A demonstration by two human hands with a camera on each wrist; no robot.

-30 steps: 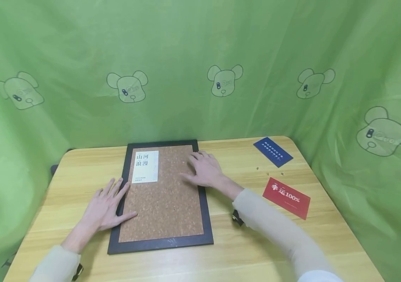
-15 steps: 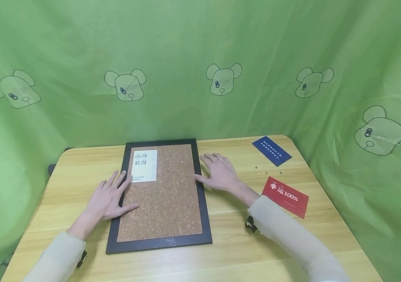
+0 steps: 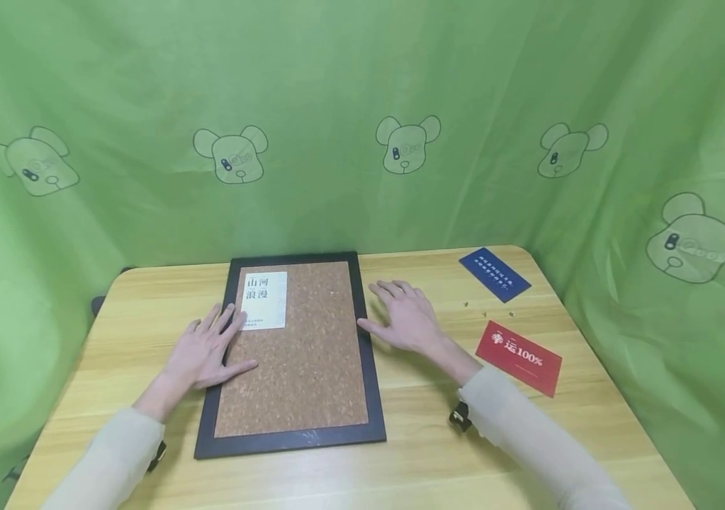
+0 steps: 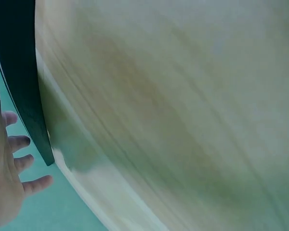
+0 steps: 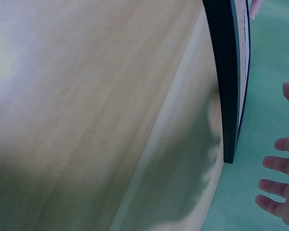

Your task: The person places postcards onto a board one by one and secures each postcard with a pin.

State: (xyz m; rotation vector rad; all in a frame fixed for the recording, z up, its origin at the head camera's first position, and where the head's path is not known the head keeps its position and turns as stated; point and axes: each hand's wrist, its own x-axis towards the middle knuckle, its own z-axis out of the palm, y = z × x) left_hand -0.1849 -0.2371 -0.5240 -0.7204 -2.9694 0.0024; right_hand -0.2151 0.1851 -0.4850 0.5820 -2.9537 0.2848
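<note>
A cork board with a black frame lies flat on the table. A white card with dark printed characters is on its upper left part. My left hand, fingers spread, is over the board's left edge, its fingertips at the card's lower left corner; whether they touch cannot be told. Beside the right edge of the frame is my right hand, holding nothing, its thumb tip at the frame. The left wrist view shows loosely spread fingers near the black frame; the right wrist view shows parted fingers too.
On the right side of the wooden table lie a blue card and a red card. Several tiny metallic pieces are scattered between them. Green curtains with printed bear heads enclose the table's back and sides.
My right hand has moved off the cork to the right, past the frame. My left hand has shifted slightly up and right, to the white card's corner. The cards stay where they were.
</note>
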